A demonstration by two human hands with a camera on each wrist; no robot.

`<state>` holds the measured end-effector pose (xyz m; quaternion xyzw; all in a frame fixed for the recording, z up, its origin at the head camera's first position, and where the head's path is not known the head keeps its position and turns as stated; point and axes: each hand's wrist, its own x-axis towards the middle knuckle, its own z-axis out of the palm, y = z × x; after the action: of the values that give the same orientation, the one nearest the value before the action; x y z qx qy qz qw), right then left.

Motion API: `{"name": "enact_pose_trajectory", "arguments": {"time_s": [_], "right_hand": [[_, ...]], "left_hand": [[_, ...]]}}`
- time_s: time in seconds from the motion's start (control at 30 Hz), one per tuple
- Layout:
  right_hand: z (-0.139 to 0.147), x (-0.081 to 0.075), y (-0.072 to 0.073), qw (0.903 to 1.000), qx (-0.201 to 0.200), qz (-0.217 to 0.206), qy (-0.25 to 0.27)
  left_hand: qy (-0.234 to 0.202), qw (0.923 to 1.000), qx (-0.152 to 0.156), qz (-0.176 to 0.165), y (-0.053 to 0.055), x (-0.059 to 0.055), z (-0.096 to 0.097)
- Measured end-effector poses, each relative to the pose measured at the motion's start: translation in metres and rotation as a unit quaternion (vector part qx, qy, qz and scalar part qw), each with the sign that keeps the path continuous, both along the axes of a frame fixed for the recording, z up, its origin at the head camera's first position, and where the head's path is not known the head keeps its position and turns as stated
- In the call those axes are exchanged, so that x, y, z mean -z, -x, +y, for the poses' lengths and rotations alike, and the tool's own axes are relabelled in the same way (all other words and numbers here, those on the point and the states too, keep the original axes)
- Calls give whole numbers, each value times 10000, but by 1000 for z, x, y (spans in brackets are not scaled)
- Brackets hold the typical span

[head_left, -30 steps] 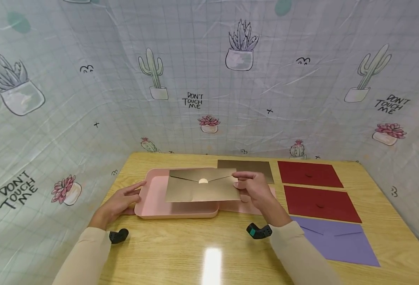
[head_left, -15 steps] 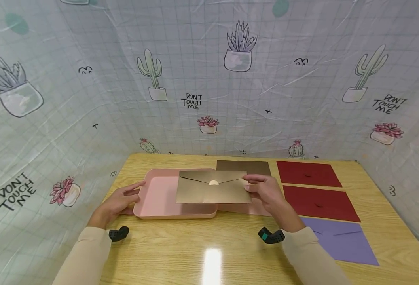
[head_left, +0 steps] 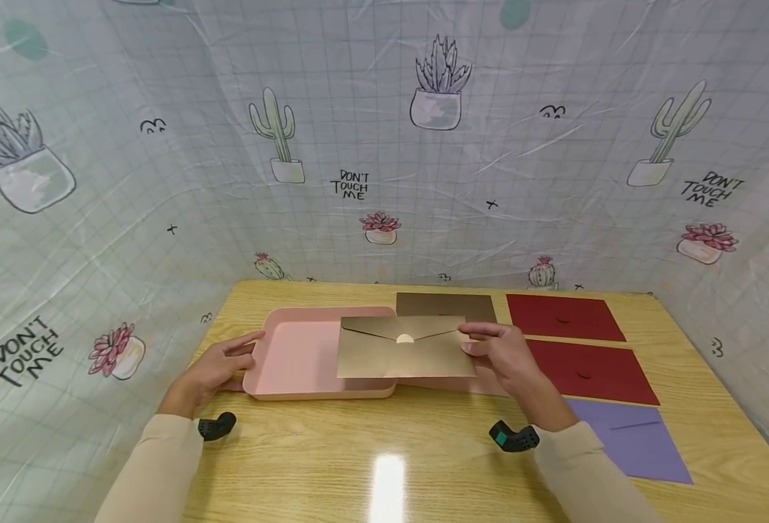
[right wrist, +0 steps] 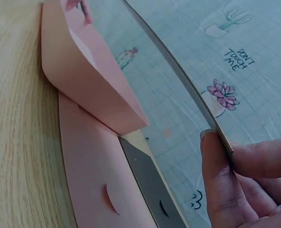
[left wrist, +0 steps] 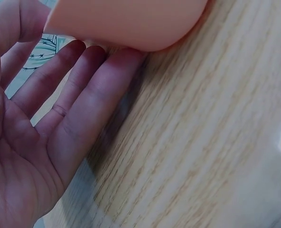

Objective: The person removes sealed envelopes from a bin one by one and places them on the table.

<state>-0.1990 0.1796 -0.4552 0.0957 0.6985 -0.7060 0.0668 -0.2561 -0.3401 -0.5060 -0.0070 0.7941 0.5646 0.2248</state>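
Observation:
My right hand (head_left: 505,359) pinches the right edge of a gold envelope (head_left: 384,359) between thumb and fingers. The envelope hangs raised and level, flap side up with a round pale seal. Its left part is over the pink tray (head_left: 293,356), its right part over a pink envelope (head_left: 485,381) on the table. In the right wrist view the gold envelope (right wrist: 178,76) is seen edge-on, apart from the tray (right wrist: 83,76). My left hand (head_left: 217,367) holds the tray's left side. The left wrist view has its fingers (left wrist: 102,90) against the tray's underside edge.
A brown envelope (head_left: 446,303) lies behind the pink one. To the right are two red envelopes (head_left: 563,317) and a purple envelope (head_left: 645,443), partly under my right sleeve. The wooden table (head_left: 312,457) meets a printed curtain (head_left: 332,109) at the back and sides.
My right hand has carried the gold envelope rightward and slightly nearer, uncovering more of the tray and covering more of the pink envelope. My left hand stays at the tray's left side.

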Motion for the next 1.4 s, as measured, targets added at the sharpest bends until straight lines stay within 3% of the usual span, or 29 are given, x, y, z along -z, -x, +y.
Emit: {"name": "enact_pose_trajectory", "arguments": {"time_s": [0.9,1.4], "right_hand": [[32,9,-21,9981,-8,24,-616],[51,14,-35,9980,15,-159,-616]], "left_hand": [[-3,9999,-156,-35,-1,-4,-2],[16,9999,-150,-8,-3,-4,-2]]}}
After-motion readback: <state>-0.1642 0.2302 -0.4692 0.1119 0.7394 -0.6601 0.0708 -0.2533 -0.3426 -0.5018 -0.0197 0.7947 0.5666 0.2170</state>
